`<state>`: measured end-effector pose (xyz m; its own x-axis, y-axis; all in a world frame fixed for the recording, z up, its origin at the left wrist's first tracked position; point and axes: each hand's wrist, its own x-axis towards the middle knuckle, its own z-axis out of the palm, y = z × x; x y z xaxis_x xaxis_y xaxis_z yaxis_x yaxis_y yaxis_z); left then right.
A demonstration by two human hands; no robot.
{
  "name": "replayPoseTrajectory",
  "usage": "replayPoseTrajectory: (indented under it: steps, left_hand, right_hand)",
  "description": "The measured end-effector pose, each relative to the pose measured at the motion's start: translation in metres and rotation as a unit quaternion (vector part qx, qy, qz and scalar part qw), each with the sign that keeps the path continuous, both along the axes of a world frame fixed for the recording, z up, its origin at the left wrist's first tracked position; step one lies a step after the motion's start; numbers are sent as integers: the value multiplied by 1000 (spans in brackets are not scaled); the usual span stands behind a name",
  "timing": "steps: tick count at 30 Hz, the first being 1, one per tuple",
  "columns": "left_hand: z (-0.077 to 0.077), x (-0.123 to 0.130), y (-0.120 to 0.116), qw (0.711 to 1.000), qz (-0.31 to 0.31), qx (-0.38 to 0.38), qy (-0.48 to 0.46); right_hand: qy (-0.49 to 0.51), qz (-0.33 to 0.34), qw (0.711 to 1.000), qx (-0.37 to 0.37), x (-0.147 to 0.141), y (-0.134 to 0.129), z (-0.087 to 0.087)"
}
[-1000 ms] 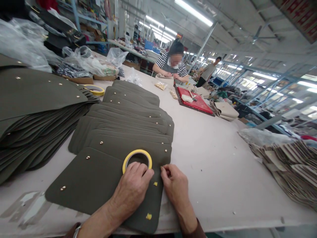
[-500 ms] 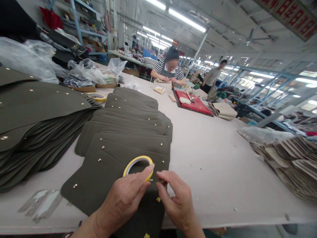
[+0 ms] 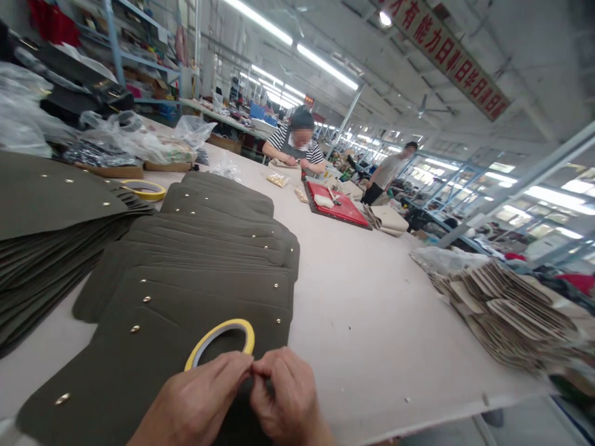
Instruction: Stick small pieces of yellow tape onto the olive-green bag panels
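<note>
My left hand is closed on a roll of yellow tape, its ring tilted up above the fingers. Fingertip to fingertip with it, my right hand pinches at the edge of the roll; whatever lies between those fingers is too small to make out. Under both hands spreads a dark olive panel with small gold-coloured metal studs or eyelets. Behind it, more such panels lie overlapped in a fanned row.
A thick stack of olive pieces stands at left, with a second tape roll beside it. Beige folded pieces are piled at right. Across the table, a co-worker bends over work near a red board.
My right hand has come in from a small gap to meet the left at the tape roll. The view has shifted, so the table's contents appear further left.
</note>
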<state>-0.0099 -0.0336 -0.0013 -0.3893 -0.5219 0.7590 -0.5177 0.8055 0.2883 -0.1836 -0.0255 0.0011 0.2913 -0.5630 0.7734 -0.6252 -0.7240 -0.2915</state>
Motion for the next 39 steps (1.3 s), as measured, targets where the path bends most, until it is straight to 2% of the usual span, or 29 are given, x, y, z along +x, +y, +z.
replayPoseTrajectory:
  steps: [2,4,5,6,8,9,11,14,18,22,29,33,36,39]
  left_hand:
    - [-2,0,-5,1000,1,-8,-2]
    - [-3,-2,-8,999,13,-33,2]
    - [-2,-4,-8,999,14,-42,2]
    - [0,-6,-8,999,12,-47,0]
    - [3,-10,-8,999,10,-49,5]
    - [4,-13,-9,999,16,-43,6]
    - [2,-17,-13,998,49,-18,-18]
    - [-10,-20,-21,988,85,27,-127]
    - [-24,-20,-21,972,74,71,-213]
    - [-24,-20,-16,970,58,91,-217]
    - [-26,-20,-16,970,54,117,-205]
    - [-26,-20,-16,969,52,123,-208]
    - [-24,-21,-15,969,57,117,-208]
    - [-24,-21,-15,968,64,122,-209]
  right_hand:
    - [-36,-29,999,1,4,0,-6]
    - [-113,-67,987,94,8,-2,-8]
    - [-166,-81,966,179,9,-2,-8]
    - [-223,-86,932,271,9,-4,-7]
    - [-319,-79,851,411,3,-8,-4]
    - [-351,-73,820,447,-3,-11,-2]
    - [-381,-80,794,467,-18,-19,0]
    - [-379,-89,797,461,-36,-29,-1]
    - [-327,-94,821,458,-41,-33,-6]
    - [-226,-121,853,455,-37,-33,-8]
    - [-78,-153,906,388,-33,-39,-4]
    - [-37,-177,911,371,-29,-42,-6]
    - [-47,-199,904,376,-29,-41,-10]
    - [-46,-229,908,348,-34,-38,-14]
